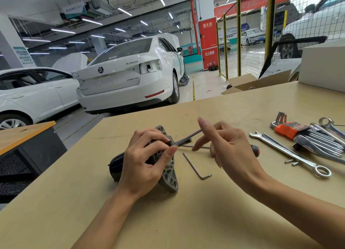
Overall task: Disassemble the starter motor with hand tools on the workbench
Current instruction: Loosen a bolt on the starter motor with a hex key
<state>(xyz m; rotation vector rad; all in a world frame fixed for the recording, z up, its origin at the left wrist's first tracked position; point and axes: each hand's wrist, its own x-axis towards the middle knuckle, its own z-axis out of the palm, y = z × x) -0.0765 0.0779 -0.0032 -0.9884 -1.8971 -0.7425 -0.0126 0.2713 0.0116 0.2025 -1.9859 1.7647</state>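
The starter motor lies on the tan workbench (186, 220), its grey mounting flange (168, 179) facing right and its black body (116, 164) pointing left. My left hand (143, 161) grips the motor from above, thumb near the flange. A long thin rod (188, 136) sticks out of the motor up and to the right. My right hand (229, 148) hovers at the rod's far end with straight, spread fingers, the index finger touching the tip. A screwdriver with a black and red handle (255, 150) lies behind that hand.
A loose hex key (196, 168) lies right of the flange. Further right are a combination wrench (289, 153), small screws (293, 162), an orange-holder hex key set (291, 129) and more wrenches. A white box (323, 65) stands at the back right. White cars stand beyond the bench.
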